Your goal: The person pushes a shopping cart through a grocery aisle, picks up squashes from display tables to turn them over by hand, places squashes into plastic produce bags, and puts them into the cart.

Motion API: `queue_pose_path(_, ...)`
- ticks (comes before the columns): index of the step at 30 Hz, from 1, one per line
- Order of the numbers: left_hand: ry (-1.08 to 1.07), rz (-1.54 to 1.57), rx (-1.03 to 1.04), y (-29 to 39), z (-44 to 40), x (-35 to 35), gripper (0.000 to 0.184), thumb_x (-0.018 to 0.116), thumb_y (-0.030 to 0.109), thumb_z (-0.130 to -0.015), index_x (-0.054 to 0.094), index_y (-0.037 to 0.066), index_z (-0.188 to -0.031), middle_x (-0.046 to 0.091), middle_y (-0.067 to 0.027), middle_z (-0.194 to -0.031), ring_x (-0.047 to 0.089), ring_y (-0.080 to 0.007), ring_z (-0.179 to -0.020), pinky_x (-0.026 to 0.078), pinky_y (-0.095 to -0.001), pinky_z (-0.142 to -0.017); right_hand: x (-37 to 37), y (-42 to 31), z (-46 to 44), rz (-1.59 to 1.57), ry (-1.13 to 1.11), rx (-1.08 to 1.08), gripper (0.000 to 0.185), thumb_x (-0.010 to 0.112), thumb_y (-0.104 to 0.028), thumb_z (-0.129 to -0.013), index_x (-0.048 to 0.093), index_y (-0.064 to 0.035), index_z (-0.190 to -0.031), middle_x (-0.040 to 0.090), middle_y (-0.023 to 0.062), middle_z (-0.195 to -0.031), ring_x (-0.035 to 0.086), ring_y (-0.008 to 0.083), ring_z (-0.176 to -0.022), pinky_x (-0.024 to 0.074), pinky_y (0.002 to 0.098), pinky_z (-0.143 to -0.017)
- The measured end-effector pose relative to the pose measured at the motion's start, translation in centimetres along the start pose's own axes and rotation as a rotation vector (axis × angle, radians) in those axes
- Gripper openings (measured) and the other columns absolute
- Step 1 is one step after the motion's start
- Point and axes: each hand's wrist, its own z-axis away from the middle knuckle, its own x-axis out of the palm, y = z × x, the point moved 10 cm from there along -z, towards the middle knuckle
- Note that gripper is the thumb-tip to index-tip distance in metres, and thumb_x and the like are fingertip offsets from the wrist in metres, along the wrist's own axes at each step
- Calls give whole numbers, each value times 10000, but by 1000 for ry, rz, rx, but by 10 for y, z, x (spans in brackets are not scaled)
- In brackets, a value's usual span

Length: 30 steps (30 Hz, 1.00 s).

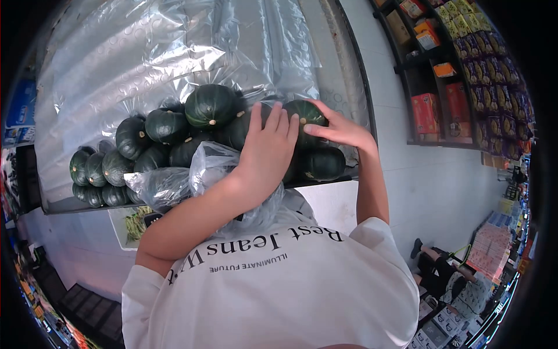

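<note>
our right hand (343, 129) touches a round, dark green pumpkin with thin pale stripes (295, 109) at the right end of a pile. its thumb and fingers are spread apart, curved against the right side of the pumpkin. our left hand (268, 142) is flat, with the back up and the fingers long and a little apart, on the pumpkins just left of it. we cannot tell how hard either hand presses.

the striped pumpkin has its small tan stem end facing up and toward us. its stripes run out from that end. it looks almost round from here, so we cannot tell which way is longest.

a big dark green pumpkin (210, 104) sits high in the pile, with its stem end toward us. another dark green one (324, 163) lies near the table's front edge. the table (337, 64) has a shiny clear plastic sheet (157, 58) behind the pile. a crinkly clear plastic bag (212, 163) is bunched beside our left wrist, in front of some pumpkins.
</note>
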Motion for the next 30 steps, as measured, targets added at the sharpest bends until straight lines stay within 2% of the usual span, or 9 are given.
queue_pose_path(4, 66, 106, 43, -5, 4, -21, 492, 588, 178, -823, 462, -1, -1264, 506, -150, -1239, 403, -303, -1247, 280, -509, -1036, -4, 13, 4, 105, 25, 117, 863, 561, -620, -789, 316, -64, -1401, 602, 147, -968, 578, 174, -722, 459, 300, -670)
queue_pose_path(9, 283, 204, 17, -39, 8, -67, 315, 564, 122, -836, 545, -15, -1120, 596, -139, -1060, 539, -300, -1074, 402, -432, -937, -26, -7, 18, 43, 225, 196, 688, 399, -594, -899, 351, -129, -1404, 482, 32, -714, 464, 131, -679, 395, 269, -640)
queue_pose_path(12, 198, 463, -17, -63, 10, -73, 230, 554, 120, -849, 580, -12, -1035, 629, -132, -935, 588, -302, -917, 448, -381, -836, -44, -13, 31, 220, 427, 286, 792, 420, -655, -860, 373, -58, -1379, 563, 104, -811, 527, 155, -778, 422, 281, -717)
queue_pose_path(13, 312, 520, -11, -72, 14, -87, 174, 554, 121, -856, 605, -5, -965, 631, -140, -821, 597, -326, -767, 468, -369, -716, -46, -26, 38, 187, 492, 240, 726, 452, -611, -872, 451, -44, -1325, 522, 60, -721, 489, 125, -695, 408, 261, -656)
queue_pose_path(16, 394, 691, -129, -99, 26, -101, 152, 558, 123, -856, 620, 0, -919, 632, -153, -793, 593, -352, -727, 468, -381, -651, -36, -58, 52, 41, 567, 171, 510, 559, -417, -897, 541, -29, -1229, 523, 23, -674, 471, 86, -637, 381, 213, -606)
queue_pose_path(20, 641, 893, -181, -134, 46, -115, 182, 576, 153, -868, 636, -11, -919, 632, -129, -698, 584, -199, -560, 440, -307, -534, 19, -130, 59, -258, 472, -246, 245, 645, -78, -851, 615, -26, -1088, 516, -14, -647, 459, 38, -614, 355, 168, -564)
queue_pose_path(21, 616, 1021, -274, -145, 49, -110, 183, 592, 155, -864, 643, -11, -921, 635, -107, -682, 548, -126, -548, 423, -266, -506, 38, -147, 57, -236, 419, -314, 229, 647, -77, -845, 625, -26, -1067, 535, -5, -664, 485, 49, -624, 380, 186, -569)
queue_pose_path(25, 767, 868, -213, -158, 61, -129, 168, 611, 151, -849, 656, -1, -905, 660, -107, -722, 585, -118, -597, 446, -248, -532, 95, -210, 40, 3, 229, -622, 165, 624, -29, -805, 647, -24, -969, 624, 83, -835, 603, 193, -684, 479, 290, -604)
queue_pose_path(30, 838, 806, -198, -168, 88, -134, 136, 637, 123, -819, 668, 7, -884, 671, -96, -728, 646, -162, -655, 473, -250, -579, 139, -213, 19, 116, 132, -531, 144, 613, -40, -796, 647, -27, -936, 612, 98, -953, 597, 259, -829, 491, 323, -647)
